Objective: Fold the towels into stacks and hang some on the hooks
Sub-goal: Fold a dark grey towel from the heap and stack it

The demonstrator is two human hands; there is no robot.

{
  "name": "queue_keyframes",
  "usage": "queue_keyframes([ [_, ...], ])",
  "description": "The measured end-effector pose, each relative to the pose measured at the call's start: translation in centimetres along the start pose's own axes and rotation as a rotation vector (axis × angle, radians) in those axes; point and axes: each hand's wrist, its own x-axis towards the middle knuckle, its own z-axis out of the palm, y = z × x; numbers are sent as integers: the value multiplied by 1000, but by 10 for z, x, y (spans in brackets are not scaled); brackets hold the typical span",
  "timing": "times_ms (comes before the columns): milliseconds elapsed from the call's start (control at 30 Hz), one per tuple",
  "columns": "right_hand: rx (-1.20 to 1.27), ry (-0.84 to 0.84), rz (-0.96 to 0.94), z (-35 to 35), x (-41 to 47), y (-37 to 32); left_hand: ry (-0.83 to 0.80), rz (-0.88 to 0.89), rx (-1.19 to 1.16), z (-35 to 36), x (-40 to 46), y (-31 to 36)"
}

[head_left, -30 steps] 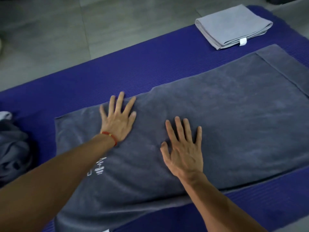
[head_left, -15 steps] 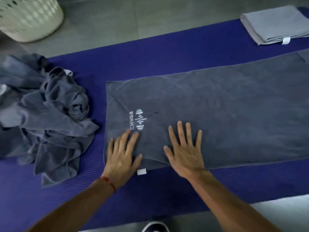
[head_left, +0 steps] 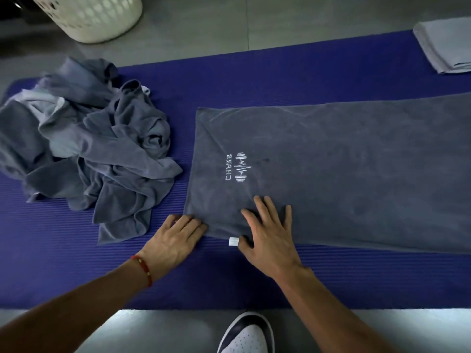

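I see a dark grey towel [head_left: 344,169] spread flat along a ribbed purple mat [head_left: 63,263], running off the right edge of the head view. Near its left end there is white stitching [head_left: 235,167]: a barbell-and-pulse-line logo with lettering beside it that looks like "CHARS" (it sits turned away from me, so I would not swear to every letter). A small white tag [head_left: 233,241] sticks out from the near edge; I cannot read anything on it.

My left hand [head_left: 173,243] sits at the towel's near left corner, with the fingertips at the cloth's edge; whether they pinch the corner or only touch it I cannot tell. A red cord bracelet [head_left: 144,270] circles that wrist. My right hand [head_left: 267,235] lies flat on the towel just beside the tag, fingers straight and spread apart.

Left of the spread towel lies a crumpled heap of grey towels [head_left: 89,149], close to it on the mat. A folded pale grey towel [head_left: 446,44] rests at the far right. A cream perforated laundry basket [head_left: 99,16] stands on the grey floor beyond the mat. A dark and white shoe [head_left: 247,335] shows at the bottom.
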Motion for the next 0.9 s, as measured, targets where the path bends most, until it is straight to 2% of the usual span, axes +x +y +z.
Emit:
queue_keyframes([
  [100, -12, 1, 24, 2, 0, -5, -23, -46, -53, -10, 1, -8],
  [167, -7, 12, 23, 0, 1, -7, -25, -137, -159, -16, 3, -16],
  [233, 26, 24, -26, -1, 1, -11, -26, -218, -247, -24, -1, -20],
  [333, 20, 34, -159, 3, -2, -27, -69, -240, -326, -30, -10, -23],
  [433, 9, 49, -156, 10, 9, -42, -164, -264, -499, -28, -6, -22],
  [567, 20, 111, -146, 11, 30, -53, -57, -453, -739, -39, 34, -19],
  [633, 129, 150, -70, 5, 39, -55, -16, -491, -820, -49, 67, -21],
  [767, 718, 156, 234, -22, 53, -35, -64, -429, -922, -62, 128, -25],
  [833, 638, 265, 289, -31, 58, -15, -68, -428, -863, -51, 157, -37],
  [900, 334, 434, 324, -33, 60, 9, -5, -520, -709, -29, 186, -63],
])
